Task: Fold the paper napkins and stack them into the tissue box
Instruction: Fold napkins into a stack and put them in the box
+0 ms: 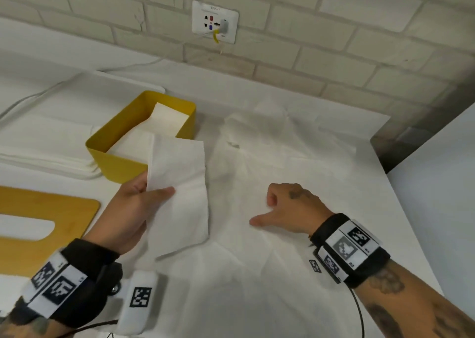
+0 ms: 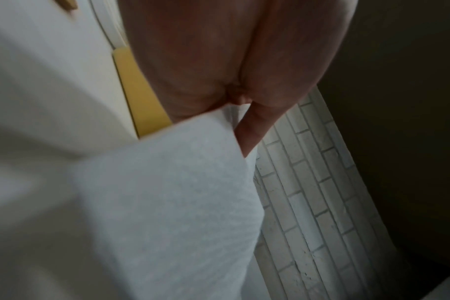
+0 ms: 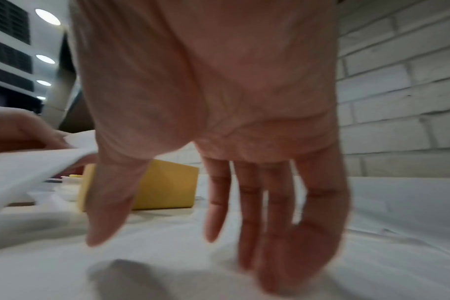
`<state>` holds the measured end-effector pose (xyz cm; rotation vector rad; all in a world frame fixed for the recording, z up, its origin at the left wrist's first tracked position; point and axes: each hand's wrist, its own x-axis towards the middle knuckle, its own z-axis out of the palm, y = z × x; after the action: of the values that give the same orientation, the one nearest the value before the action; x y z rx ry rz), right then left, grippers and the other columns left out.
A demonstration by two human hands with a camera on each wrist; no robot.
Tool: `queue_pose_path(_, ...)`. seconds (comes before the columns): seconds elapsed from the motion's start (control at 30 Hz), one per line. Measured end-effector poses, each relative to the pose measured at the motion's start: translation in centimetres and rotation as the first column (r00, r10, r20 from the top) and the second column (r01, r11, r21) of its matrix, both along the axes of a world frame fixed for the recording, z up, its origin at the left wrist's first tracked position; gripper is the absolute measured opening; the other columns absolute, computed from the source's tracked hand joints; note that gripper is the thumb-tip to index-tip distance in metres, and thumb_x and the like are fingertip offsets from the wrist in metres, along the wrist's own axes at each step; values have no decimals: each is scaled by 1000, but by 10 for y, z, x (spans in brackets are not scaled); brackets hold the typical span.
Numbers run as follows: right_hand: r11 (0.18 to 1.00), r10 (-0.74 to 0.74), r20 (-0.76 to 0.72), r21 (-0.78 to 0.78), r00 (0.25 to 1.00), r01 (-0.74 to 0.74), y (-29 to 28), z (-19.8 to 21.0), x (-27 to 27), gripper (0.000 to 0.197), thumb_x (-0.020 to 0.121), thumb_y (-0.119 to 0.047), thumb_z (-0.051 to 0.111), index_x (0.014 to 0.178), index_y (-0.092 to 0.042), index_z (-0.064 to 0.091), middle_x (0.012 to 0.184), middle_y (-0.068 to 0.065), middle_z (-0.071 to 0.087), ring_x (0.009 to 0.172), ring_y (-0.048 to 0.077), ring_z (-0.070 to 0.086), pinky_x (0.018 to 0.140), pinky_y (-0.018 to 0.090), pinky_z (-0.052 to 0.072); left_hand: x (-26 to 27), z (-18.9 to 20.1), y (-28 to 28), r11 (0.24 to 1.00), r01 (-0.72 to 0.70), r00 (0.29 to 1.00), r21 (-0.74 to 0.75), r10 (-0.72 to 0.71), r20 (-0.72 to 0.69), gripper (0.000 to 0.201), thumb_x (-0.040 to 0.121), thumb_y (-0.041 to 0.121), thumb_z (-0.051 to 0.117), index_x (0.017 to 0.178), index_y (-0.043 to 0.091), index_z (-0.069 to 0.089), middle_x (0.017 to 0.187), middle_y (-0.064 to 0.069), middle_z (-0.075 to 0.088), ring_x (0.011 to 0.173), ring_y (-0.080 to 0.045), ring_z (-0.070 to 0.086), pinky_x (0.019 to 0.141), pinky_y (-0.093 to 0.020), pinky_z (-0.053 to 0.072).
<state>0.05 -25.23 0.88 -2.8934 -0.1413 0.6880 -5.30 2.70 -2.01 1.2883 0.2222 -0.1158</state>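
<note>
Left hand [image 1: 133,204] pinches a folded napkin [image 1: 180,193] at centre frame, its fingers hidden behind the paper, just below the yellow tissue box [image 1: 123,163]. Right hand [image 1: 288,209], holding nothing, hovers over spread napkins [image 1: 270,273] on the tabletop, fingers relaxed downward, blurred.

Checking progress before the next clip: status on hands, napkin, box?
Left hand holds folded napkin near yellow tissue box. Right hand empty, over spread napkins. Box open, path clear.
</note>
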Motion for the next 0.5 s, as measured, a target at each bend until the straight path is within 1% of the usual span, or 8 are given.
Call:
queue_pose_path(0.07,996,-44,22,-72,999,45,1,-1,-5,64,80,-65,69,121,-21,48,122,-3,50,114,21,52,94,36,46,0,-1,-4,1000,12,1000,-25,-13,-3,37,96,-4,53,128,11,66,118,-9,76,105,-29,74,80,-34,63)
queue_pose_path(0.13,986,-159,25,-42,987,160,-8,-4,-2,77,81,-60,72,136,-18,39,132,4,46,124,26,49,99,39,46,1,-3,-8,998,18,1000,-62,-19,-16,36,97,1,53,129,12,65,119,-9,75,106,-29,74,79,-33,64)
queue_pose_path(0.2,973,-228,-10,-30,973,228,-17,-5,-1,82,80,-53,77,140,-17,35,135,8,46,123,29,50,99,40,48,3,-5,-13,994,8,999,-108,-12,-35,33,98,11,54,129,13,66,120,-9,75,107,-29,73,79,-35,64)
queue_pose_path(0.27,957,-286,-44,34,957,287,-24,-7,-3,75,80,-45,80,136,-18,38,132,7,46,115,25,54,89,34,50,4,-4,-20,991,-1,999,-131,-5,-45,33,99,17,54,129,15,66,121,-9,75,109,-28,73,82,-38,62)
queue_pose_path(0.33,935,-324,-71,128,943,331,-28,-11,-5,60,80,-39,80,127,-21,47,128,2,47,98,13,56,70,24,47,6,-4,-26,991,2,999,-137,-8,-45,33,100,17,53,131,16,65,122,-8,75,111,-28,72,87,-40,59)
queue_pose_path(0.4,909,-358,-77,202,931,366,-30,-15,-7,46,82,-39,79,118,-23,55,126,-2,49,89,4,53,62,20,42,6,-3,-30,991,12,999,-132,-18,-43,33,102,13,51,131,16,65,123,-8,74,112,-28,71,92,-43,56)
queue_pose_path(0.43,893,-378,-73,234,923,384,-31,-16,-7,46,82,-42,78,117,-23,56,126,-2,49,92,6,54,65,21,44,7,-3,-32,991,15,999,-131,-21,-46,33,102,11,51,131,15,65,123,-9,74,112,-28,71,94,-44,54)
queue_pose_path(0.5,879,-409,-45,251,911,407,-33,-18,-7,61,80,-49,78,127,-23,50,130,-1,45,113,16,51,84,28,49,7,-3,-36,992,14,998,-126,-21,-55,33,101,11,51,130,15,66,123,-9,74,112,-29,71,94,-44,53)
